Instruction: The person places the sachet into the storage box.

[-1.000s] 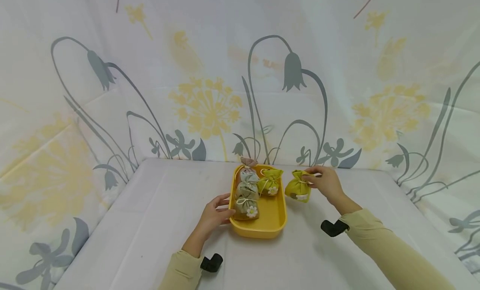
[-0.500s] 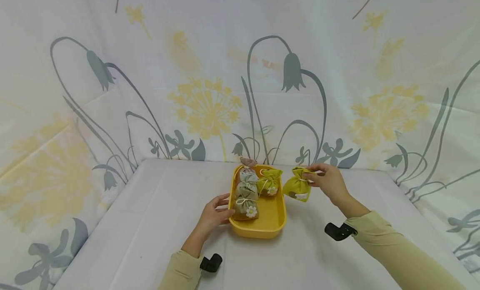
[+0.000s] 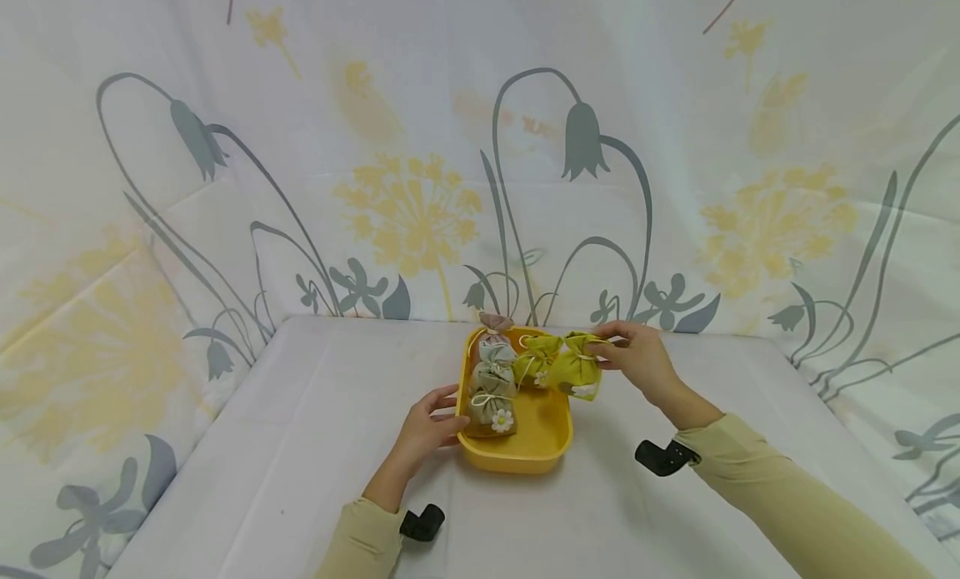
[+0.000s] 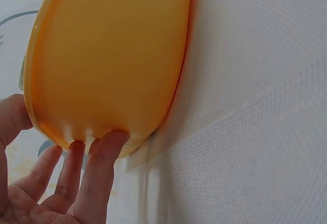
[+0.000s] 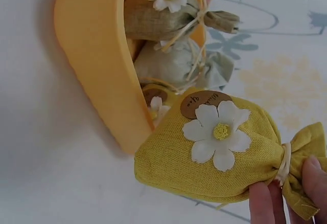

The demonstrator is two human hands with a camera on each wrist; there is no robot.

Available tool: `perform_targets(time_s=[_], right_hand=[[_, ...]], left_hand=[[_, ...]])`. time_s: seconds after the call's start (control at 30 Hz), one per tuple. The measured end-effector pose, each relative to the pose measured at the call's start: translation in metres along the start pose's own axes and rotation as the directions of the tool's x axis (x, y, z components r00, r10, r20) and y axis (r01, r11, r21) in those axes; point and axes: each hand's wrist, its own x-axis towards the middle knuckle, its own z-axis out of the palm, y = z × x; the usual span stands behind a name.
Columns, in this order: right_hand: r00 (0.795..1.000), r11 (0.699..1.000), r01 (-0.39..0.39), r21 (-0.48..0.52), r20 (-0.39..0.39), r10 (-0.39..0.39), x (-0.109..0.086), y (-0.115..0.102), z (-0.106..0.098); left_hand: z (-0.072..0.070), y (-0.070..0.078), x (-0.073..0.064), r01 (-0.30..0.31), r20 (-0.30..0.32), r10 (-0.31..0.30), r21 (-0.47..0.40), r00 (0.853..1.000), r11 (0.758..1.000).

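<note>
My right hand (image 3: 647,366) pinches a yellow-green drawstring pouch (image 3: 576,372) by its gathered neck. In the right wrist view, the held pouch carries a white fabric flower (image 5: 220,132) and a brown tag, and its bottom overlaps the tub's edge. Thumb at the rim and fingers against the outer wall, my left hand (image 3: 423,429) holds the yellow plastic tub (image 3: 517,462) at its left side. A second yellow-green pouch (image 3: 534,364) sits in the tub, partly hidden behind the held one. Along the tub's left side stand a brown-green pouch (image 3: 491,412), a pale grey-green pouch (image 3: 497,356) and a pinkish pouch (image 3: 495,325).
The tub stands on a white cloth-covered table (image 3: 315,446). Behind the table hangs a white curtain (image 3: 420,121) printed with flowers. A black strap device (image 3: 663,458) sits on the right wrist, and another (image 3: 423,522) on the left.
My right hand has carried the yellow-green pouch leftward, from beside the tub to over its right rim. The left hand and the tub have stayed in place.
</note>
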Motion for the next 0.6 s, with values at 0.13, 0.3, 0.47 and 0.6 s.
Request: perform_targets(time_s=[0.13, 0.3, 0.47, 0.6], right_hand=[[1.000, 1.000, 0.006, -0.002, 0.026, -0.006, 0.004, -0.003, 0.008], [0.999, 1.000, -0.005, 0.002, 0.046, 0.005, 0.007, -0.006, 0.019], [0.998, 1.000, -0.016, -0.012, 0.060, 0.016, 0.009, -0.006, 0.028], [0.997, 1.000, -0.009, -0.028, 0.073, 0.011, 0.012, -0.007, 0.035]], left_hand=[[0.000, 0.001, -0.001, 0.002, -0.001, -0.002, -0.004, 1.000, 1.000], [0.000, 0.000, 0.001, 0.015, -0.010, -0.015, 0.005, 1.000, 1.000], [0.000, 0.001, 0.000, 0.017, -0.004, -0.017, -0.004, 1.000, 1.000], [0.000, 0.009, -0.004, 0.014, 0.006, -0.014, -0.006, 1.000, 1.000]])
